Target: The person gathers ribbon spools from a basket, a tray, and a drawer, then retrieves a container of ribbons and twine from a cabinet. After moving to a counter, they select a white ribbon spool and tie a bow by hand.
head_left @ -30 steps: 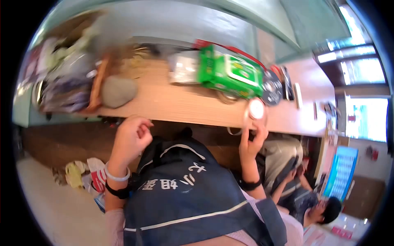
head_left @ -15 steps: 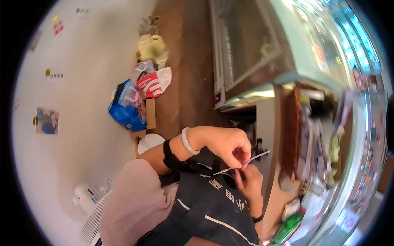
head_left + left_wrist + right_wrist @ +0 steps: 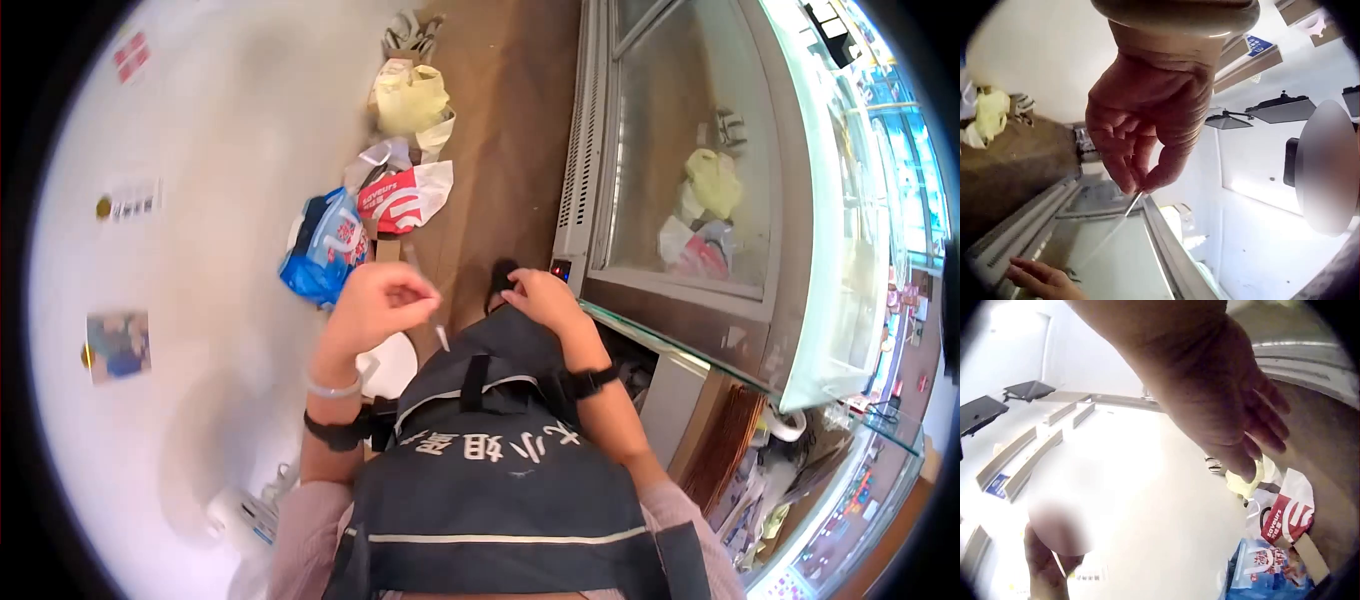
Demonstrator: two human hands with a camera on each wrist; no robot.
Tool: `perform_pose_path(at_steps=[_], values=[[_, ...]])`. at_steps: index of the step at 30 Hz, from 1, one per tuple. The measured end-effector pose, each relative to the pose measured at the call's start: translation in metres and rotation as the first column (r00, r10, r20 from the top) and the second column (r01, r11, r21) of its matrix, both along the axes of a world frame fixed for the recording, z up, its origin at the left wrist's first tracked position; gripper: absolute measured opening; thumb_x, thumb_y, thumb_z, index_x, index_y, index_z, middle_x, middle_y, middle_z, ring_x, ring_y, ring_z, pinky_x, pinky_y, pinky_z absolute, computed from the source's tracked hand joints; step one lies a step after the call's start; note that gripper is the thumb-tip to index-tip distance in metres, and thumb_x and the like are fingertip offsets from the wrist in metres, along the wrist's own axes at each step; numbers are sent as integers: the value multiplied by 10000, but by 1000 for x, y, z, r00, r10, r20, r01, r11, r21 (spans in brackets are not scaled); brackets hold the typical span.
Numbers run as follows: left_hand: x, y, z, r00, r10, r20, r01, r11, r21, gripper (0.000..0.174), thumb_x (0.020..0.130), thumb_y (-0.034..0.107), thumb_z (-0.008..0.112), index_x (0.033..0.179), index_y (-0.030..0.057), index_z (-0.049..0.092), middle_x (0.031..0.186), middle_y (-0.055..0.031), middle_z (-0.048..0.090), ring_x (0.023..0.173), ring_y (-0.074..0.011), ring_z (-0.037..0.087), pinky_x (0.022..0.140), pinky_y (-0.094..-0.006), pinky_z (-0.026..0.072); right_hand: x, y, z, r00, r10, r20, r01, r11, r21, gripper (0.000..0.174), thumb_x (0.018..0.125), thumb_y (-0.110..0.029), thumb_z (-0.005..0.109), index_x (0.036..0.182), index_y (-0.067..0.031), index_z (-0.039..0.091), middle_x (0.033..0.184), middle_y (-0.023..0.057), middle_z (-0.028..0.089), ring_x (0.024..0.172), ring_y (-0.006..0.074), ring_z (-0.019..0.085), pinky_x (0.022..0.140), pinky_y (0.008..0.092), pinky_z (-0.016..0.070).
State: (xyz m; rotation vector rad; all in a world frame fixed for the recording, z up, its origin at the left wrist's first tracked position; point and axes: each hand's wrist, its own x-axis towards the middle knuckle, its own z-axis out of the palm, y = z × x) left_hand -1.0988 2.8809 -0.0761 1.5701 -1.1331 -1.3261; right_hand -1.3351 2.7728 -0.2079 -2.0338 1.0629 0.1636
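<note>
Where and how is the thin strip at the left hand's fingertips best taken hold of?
I'd bring the right hand in opposite the left hand and pinch the strip between thumb and finger by its free length: it looks thin, and that part juts out uncovered.

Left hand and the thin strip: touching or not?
Touching. The left wrist view shows the left hand pinching the thin strip between thumb and fingertips.
</note>
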Motion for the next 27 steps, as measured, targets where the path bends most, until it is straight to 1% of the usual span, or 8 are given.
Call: perform_pose_path(at_steps=[8,10,12,16,20,21,24,27], values=[[95,-160,-81,957,200,211,-230,964,133,95,732,58,677,719,-23,629,640,-56,627,556,-90,574,526,-219,456,32,-203,-64,987,-69,-143,92,984,155,356,798,-326,605,1031,-58,636,1013,160,639,966,329,592,822,408,472],[129,-208,-127,803,165,572,-217,976,23,108,697,77,673,701,-21,626,629,-106,624,542,-155,591,527,-272,470,29,-266,-68,967,-117,-228,138,987,80,370,802,-328,606,1055,-59,631,1027,147,642,980,312,594,828,401,473],[157,-243,-159,782,159,603,-250,966,71,148,665,131,670,685,-10,629,638,-154,622,579,-243,620,540,-351,480,32,-328,-62,930,-243,-277,274,959,77,375,801,-326,613,1056,-52,628,1000,141,652,962,308,602,823,400,475],[238,-220,-307,441,-297,847,21,947,321,160,681,171,612,666,14,635,690,-205,628,674,-390,606,621,-449,490,63,-454,-35,949,-205,-240,201,979,-44,373,804,-313,617,1061,-42,625,980,135,658,946,303,610,809,398,482],[265,-183,-338,449,-470,760,-230,761,607,395,697,411,693,677,17,670,760,-182,663,745,-287,660,692,-410,516,91,-579,-74,980,-188,-66,180,977,-113,327,801,-281,620,1015,-35,638,877,152,659,834,317,624,747,405,490],[253,-203,-286,794,112,597,-490,700,520,328,687,317,718,725,-5,670,728,-166,663,664,-283,655,633,-386,522,96,-609,-86,973,-220,-69,213,973,-93,310,799,-271,620,994,-31,639,877,158,654,832,320,622,737,410,489],[272,-241,-300,827,-146,542,-421,479,771,320,730,349,640,697,32,671,710,-140,661,645,-278,647,629,-400,507,85,-690,-148,988,-119,-104,107,988,-109,244,789,-229,614,912,-20,635,844,172,641,812,335,615,711,425,485],[330,-346,-314,808,-313,499,-351,424,835,347,773,382,562,669,70,672,693,-114,659,627,-273,639,624,-415,492,61,-724,-165,902,-363,-233,359,931,-62,286,754,-262,564,907,-33,638,848,216,627,803,393,595,719,454,475]])
